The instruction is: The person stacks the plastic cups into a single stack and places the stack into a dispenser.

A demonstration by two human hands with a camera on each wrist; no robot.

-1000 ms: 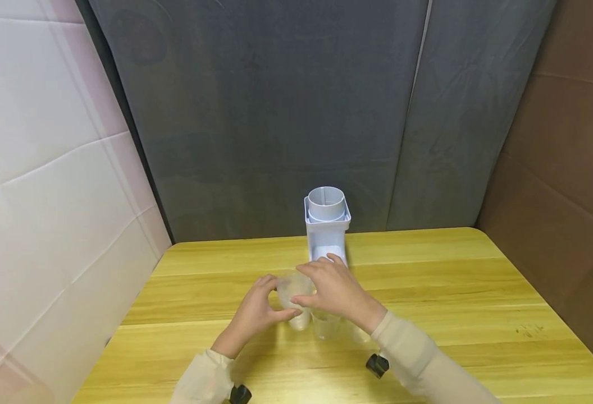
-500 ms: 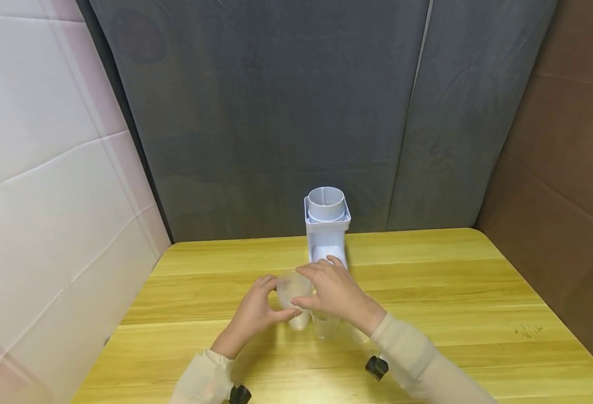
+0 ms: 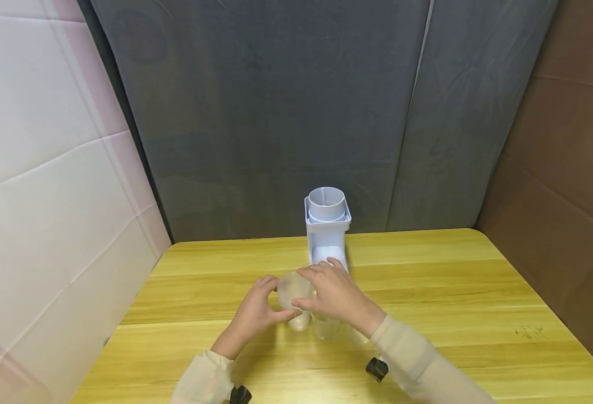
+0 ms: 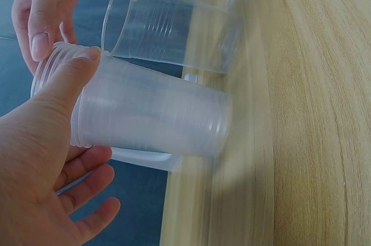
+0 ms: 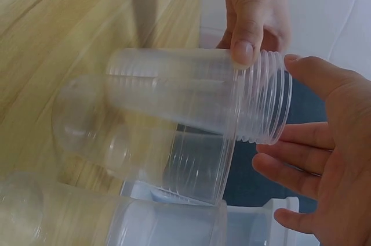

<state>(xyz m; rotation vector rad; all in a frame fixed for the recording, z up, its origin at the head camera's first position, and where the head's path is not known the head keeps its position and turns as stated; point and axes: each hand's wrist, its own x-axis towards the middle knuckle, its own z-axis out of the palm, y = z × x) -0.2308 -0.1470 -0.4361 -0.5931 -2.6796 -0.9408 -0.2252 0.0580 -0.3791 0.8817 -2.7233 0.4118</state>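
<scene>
A stack of nested clear plastic cups point(image 3: 294, 289) stands upright on the wooden table. My left hand point(image 3: 252, 314) grips it round the side just under the rims, thumb in front and fingers behind. In the right wrist view, my right hand point(image 5: 348, 147) pinches the topmost cup's rim point(image 5: 288, 92) between thumb and fingers. The rims at the top of the stack point(image 4: 55, 69) sit slightly spaced. To the right of the stack stands a single clear cup point(image 3: 325, 327), with another clear cup point(image 5: 174, 223) beyond it, partly hidden under my right forearm in the head view.
Behind the cups, a white plastic holder point(image 3: 327, 241) with a round tube point(image 3: 326, 204) on top stands near the back edge of the table point(image 3: 428, 280). A grey cloth point(image 3: 276, 112) hangs behind; a white cloth point(image 3: 49, 168) borders the left, a brown one point(image 3: 564, 168) the right.
Almost nothing differs. Both hands keep their places at the stack of cups, with only a very slight shift of the view.
</scene>
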